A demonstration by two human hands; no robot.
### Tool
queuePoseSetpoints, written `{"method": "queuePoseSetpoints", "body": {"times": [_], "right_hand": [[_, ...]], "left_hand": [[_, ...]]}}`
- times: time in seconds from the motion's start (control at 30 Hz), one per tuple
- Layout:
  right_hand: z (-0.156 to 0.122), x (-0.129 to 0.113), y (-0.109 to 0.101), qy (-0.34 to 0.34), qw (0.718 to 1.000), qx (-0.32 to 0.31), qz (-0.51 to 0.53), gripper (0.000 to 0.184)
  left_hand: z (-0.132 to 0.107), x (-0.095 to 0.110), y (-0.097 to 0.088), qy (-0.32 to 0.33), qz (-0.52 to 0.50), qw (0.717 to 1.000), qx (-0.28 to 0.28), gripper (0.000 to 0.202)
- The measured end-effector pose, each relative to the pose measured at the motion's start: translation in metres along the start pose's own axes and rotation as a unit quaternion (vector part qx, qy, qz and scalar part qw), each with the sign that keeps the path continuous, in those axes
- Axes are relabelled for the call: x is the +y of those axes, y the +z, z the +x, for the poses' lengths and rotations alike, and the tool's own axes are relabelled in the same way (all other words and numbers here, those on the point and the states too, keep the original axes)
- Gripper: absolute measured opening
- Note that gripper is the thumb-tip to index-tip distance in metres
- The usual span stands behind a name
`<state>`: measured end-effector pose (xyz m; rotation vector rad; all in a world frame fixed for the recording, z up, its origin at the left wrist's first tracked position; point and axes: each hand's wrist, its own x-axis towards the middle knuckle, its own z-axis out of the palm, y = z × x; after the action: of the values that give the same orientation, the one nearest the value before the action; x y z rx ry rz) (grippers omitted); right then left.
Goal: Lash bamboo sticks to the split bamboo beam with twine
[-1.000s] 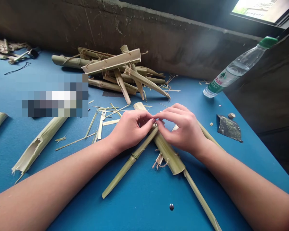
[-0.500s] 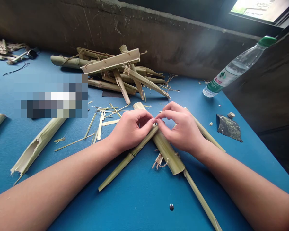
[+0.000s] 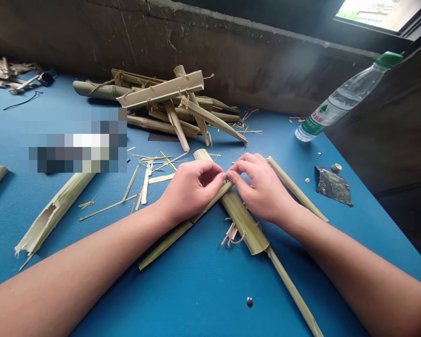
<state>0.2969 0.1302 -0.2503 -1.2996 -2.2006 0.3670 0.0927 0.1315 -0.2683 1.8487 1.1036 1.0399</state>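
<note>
My left hand point(image 3: 191, 192) and my right hand point(image 3: 261, 187) meet with curled fingertips where bamboo pieces cross. My left thumb lies along a narrow bamboo strip point(image 3: 184, 225) that runs to the lower left. My right hand sits over a thick split bamboo section point(image 3: 244, 222) and a thinner bamboo strip point(image 3: 296, 187). A long bamboo stick point(image 3: 293, 291) extends from the thick section toward the near edge. Frayed fibre point(image 3: 231, 235) lies beneath the crossing. Whatever is between my fingertips is hidden or too thin to see.
A heap of bamboo pieces tied with twine point(image 3: 164, 105) lies at the back against a concrete wall point(image 3: 231, 51). Loose slivers point(image 3: 143, 182) and a split bamboo tube point(image 3: 52, 210) are on the left. A plastic water bottle point(image 3: 347, 98) and a dark flat piece point(image 3: 332, 186) are on the right.
The narrow strip's far end has swung up and left across the table. My right hand has shifted slightly left, showing more of the thinner strip behind it.
</note>
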Motion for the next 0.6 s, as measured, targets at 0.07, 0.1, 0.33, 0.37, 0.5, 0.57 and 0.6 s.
{"method": "queuePoseSetpoints", "body": {"times": [0.07, 0.1, 0.33, 0.37, 0.5, 0.57, 0.6], "right_hand": [[0.0, -0.001, 0.0, 0.001, 1.0, -0.001, 0.003, 0.02], [0.0, -0.002, 0.0, 0.002, 1.0, 0.0, 0.005, 0.02], [-0.001, -0.003, 0.0, -0.02, 0.999, 0.031, 0.011, 0.009], [-0.001, -0.003, 0.0, -0.026, 0.999, 0.036, 0.005, 0.006], [-0.003, -0.008, -0.003, -0.053, 0.996, 0.049, -0.046, 0.008], [-0.004, -0.01, -0.004, -0.061, 0.995, 0.046, -0.062, 0.009], [-0.004, -0.011, -0.004, -0.061, 0.995, 0.045, -0.062, 0.007]], "left_hand": [[0.002, 0.0, 0.0, -0.014, -0.028, 0.999, -0.009, 0.019], [0.003, -0.001, -0.001, -0.02, -0.04, 0.999, -0.015, 0.019], [0.011, -0.003, -0.003, -0.055, -0.083, 0.993, -0.06, 0.024], [0.011, -0.003, -0.003, -0.057, -0.084, 0.993, -0.064, 0.024], [0.01, -0.001, -0.003, -0.064, -0.088, 0.992, -0.066, 0.021], [0.009, -0.001, -0.002, -0.067, -0.09, 0.992, -0.066, 0.02], [0.009, -0.001, -0.002, -0.069, -0.092, 0.991, -0.066, 0.02]]}}
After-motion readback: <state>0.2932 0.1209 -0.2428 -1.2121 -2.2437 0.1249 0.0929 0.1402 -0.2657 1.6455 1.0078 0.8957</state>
